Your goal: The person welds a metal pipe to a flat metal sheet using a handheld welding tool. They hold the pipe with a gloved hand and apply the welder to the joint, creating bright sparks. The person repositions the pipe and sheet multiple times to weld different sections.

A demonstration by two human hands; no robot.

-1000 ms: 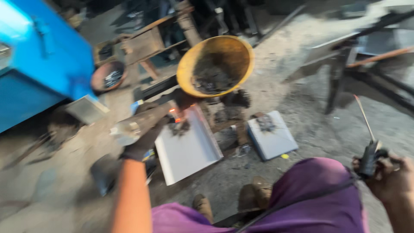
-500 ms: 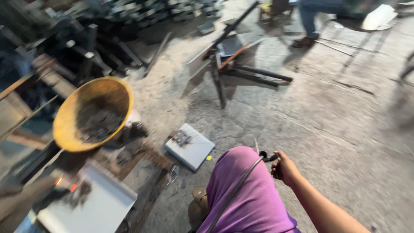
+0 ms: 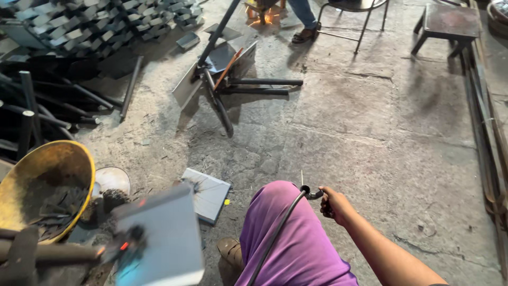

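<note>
My right hand (image 3: 334, 205) rests beside my purple-clad knee (image 3: 296, 238) and grips a welding electrode holder (image 3: 309, 193). A thin rod points up from the holder, and a dark cable trails down across the knee. My left hand (image 3: 126, 246), in a dark glove, is at the lower left, closed on the edge of a grey metal plate (image 3: 161, 233). The plate looks blurred and tilted up off the floor. Small orange glowing spots show by the glove.
A yellow pan (image 3: 32, 169) holding dark scrap sits at the left. A smaller plate (image 3: 207, 193) lies on the concrete floor. A toppled metal frame (image 3: 222, 79), stacked metal pieces (image 3: 106, 21), a stool (image 3: 444, 21) and another person's feet (image 3: 304, 33) lie farther off.
The view has swung right and up across the floor. The grey plate has risen and tilted in my left hand. My right hand stays by the knee with the holder.
</note>
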